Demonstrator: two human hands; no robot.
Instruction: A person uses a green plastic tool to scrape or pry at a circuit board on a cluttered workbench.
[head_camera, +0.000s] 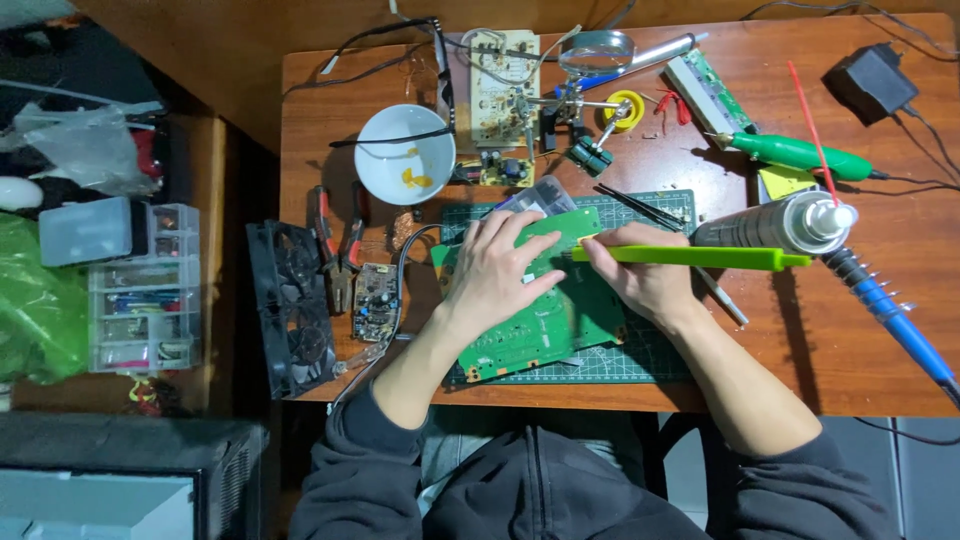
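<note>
A silver spray can (765, 223) with a white cap and thin red straw lies on its side at the right of the wooden table (860, 340), its label too blurred to read; a clear plastic drawer box (145, 300) sits off the table's left edge, beside a green plastic bag (35, 305); a white bowl (405, 153) stands near the table's far side. The large green circuit board (540, 325) lies tilted on a dark green cutting mat (640, 355) at the table's near edge; the left hand (495, 272) rests flat on it, fingers spread, pressing it down; the right hand (640, 280) is closed around a bright green handle (700, 257), its tip over the board's far edge between the two hands.
</note>
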